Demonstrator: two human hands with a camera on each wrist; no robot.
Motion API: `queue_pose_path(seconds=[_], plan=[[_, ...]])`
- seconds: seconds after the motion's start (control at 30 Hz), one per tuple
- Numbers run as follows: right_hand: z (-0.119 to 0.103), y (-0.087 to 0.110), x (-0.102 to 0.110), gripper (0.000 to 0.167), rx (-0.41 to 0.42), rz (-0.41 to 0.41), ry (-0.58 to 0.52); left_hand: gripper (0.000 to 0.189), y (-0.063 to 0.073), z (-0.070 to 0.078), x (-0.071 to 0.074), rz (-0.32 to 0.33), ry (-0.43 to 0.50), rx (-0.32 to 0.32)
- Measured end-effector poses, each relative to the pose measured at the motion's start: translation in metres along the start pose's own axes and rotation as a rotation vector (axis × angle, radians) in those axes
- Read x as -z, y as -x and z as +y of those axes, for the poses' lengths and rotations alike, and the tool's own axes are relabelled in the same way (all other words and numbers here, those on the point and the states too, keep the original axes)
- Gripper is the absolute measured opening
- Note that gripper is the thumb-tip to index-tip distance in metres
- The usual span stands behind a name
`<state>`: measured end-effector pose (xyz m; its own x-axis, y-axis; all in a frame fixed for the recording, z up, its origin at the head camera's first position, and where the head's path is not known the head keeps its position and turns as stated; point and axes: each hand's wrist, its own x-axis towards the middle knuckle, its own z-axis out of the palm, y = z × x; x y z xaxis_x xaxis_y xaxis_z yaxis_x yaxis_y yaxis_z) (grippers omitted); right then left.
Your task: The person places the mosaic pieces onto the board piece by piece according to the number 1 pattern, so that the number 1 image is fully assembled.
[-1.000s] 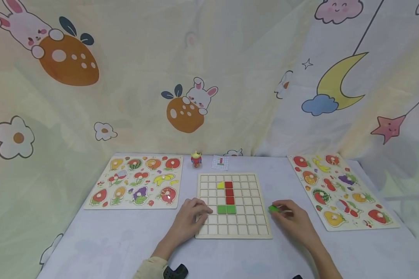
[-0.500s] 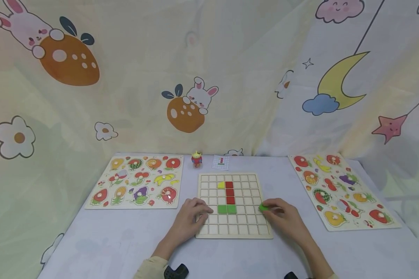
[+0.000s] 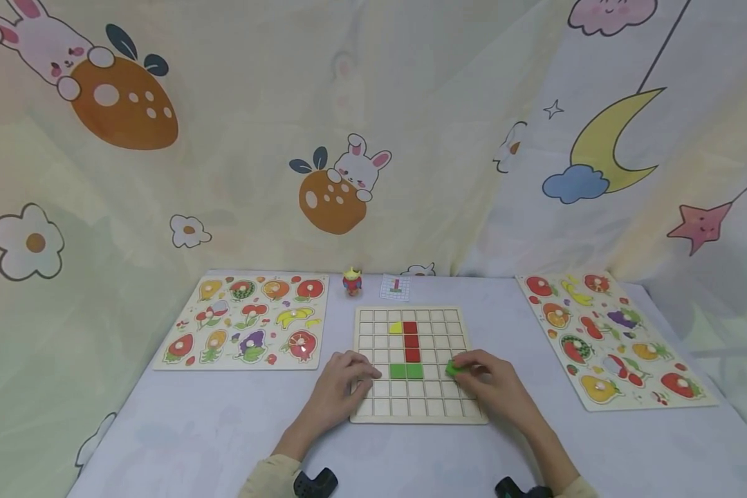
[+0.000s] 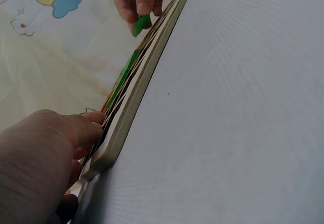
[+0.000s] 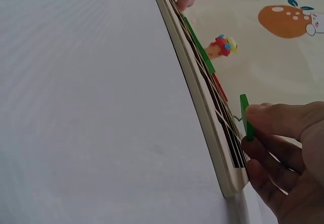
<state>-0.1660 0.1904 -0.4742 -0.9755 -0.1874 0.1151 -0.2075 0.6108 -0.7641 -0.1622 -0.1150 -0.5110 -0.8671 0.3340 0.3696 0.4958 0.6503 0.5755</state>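
Note:
A wooden grid board (image 3: 418,419) lies flat in the middle of the table. Set into its cells are a yellow piece (image 3: 395,328) with a slanted corner, a column of red squares (image 3: 412,342) and two green squares (image 3: 406,371). My right hand (image 3: 492,384) pinches a loose green piece (image 5: 245,116) between thumb and fingers, raised over the board's right columns. My left hand (image 3: 342,384) rests at the board's left edge, its fingertips on the outer cells, left of the green squares.
Wooden fruit puzzles stand left (image 3: 243,321) and right (image 3: 616,339) of the board. Behind it are a small red and yellow toy figure (image 3: 351,282) and a pattern card (image 3: 395,288) showing a grid with coloured cells. A printed cloth (image 3: 249,159) hangs behind the table.
My right hand has carried the green piece leftward, from outside the board's right edge to above its right columns. My left hand has stayed at the left edge.

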Motion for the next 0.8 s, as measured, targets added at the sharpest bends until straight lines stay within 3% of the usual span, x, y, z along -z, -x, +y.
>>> queue_pose_path(seconds=[0.37, 0.8], plan=[[-0.008, -0.011, -0.015, 0.028, -0.02, -0.085, -0.019, 0.019, 0.001, 0.0, 0.0, -0.013, 0.009, 0.021], [-0.012, -0.016, -0.022, 0.025, 0.025, -0.118, -0.014, 0.018, 0.0, 0.001, 0.001, -0.026, 0.02, 0.039]])
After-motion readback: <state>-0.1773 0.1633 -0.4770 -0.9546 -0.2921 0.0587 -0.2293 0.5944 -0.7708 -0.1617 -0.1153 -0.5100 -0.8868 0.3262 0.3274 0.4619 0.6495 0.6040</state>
